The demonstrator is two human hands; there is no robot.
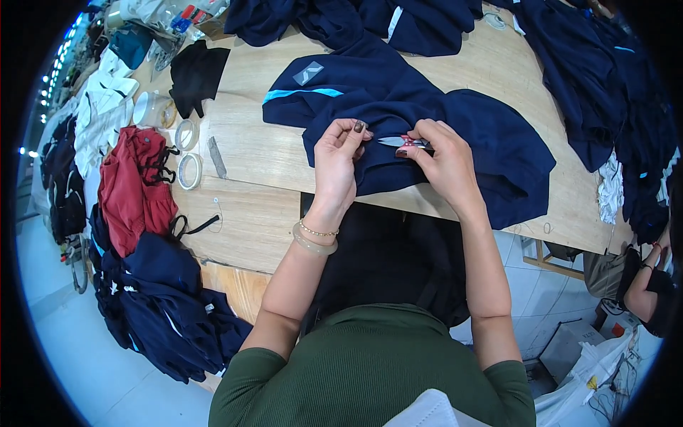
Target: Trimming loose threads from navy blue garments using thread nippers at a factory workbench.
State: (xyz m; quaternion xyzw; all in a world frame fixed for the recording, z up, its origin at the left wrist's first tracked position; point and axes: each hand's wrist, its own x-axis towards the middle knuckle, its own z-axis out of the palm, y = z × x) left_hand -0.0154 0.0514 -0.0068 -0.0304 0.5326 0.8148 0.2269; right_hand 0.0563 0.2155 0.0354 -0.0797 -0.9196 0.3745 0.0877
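We see a pale wooden worktable (249,153) with a stepped front edge, and beneath it a floor of light tiles (530,277). To the left a smooth, pale blue-grey floor (64,334) runs along the table. A row of small bright lights (57,67) recedes at the upper left. Light falls evenly and brightly across the room.
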